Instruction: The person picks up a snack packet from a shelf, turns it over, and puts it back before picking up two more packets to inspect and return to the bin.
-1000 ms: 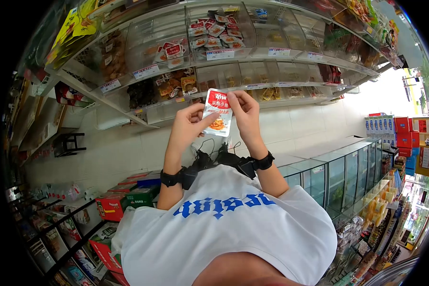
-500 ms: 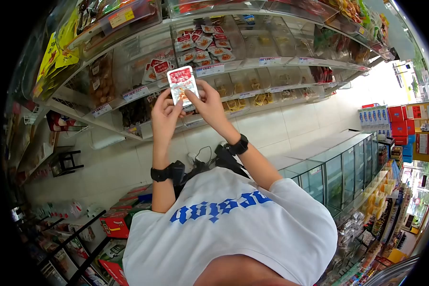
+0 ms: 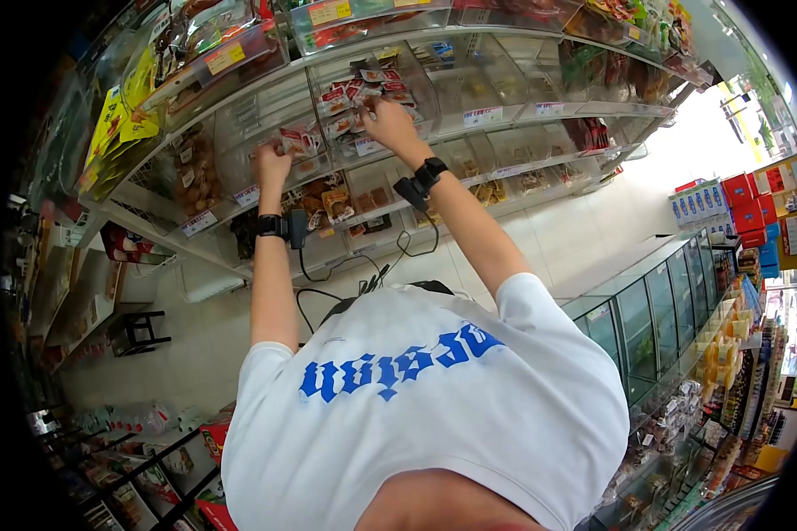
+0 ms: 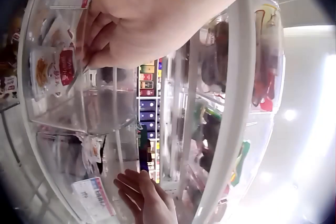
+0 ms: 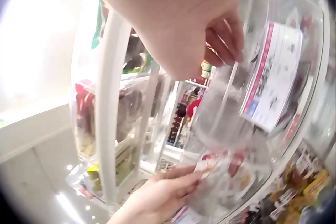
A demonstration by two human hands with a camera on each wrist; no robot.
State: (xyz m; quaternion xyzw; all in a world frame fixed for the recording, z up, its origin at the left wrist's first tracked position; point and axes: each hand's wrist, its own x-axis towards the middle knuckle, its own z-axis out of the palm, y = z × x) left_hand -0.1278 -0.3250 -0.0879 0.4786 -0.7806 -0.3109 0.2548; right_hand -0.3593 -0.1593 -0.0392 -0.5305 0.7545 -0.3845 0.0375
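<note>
My left hand (image 3: 272, 166) is at the front of a clear bin on the left of the middle shelf. Its thumb and fingers pinch the red-topped edge of a small snack packet (image 4: 52, 73), white with a red label and orange food pictured on it. In the right wrist view the left hand (image 5: 163, 192) has its fingertips at that packet's edge. My right hand (image 3: 390, 122) reaches over the neighbouring bin, above a heap of red and white snack packets (image 3: 400, 90). Its fingers look loosely bent in the left wrist view, with nothing seen between them.
Price tags (image 3: 484, 116) line the shelf fronts. Brown packaged snacks (image 3: 336, 203) fill bins on the lower shelf. Yellow bags (image 3: 119, 115) hang at the left end. A glass counter (image 3: 642, 310) stands to the right, and a dark stool (image 3: 142, 332) stands on the floor at left.
Both hands held one packet in front of the shelf; now they have moved forward and apart, the left to the left bin, the right to the heaped bin. The head view has shifted closer to the shelves.
</note>
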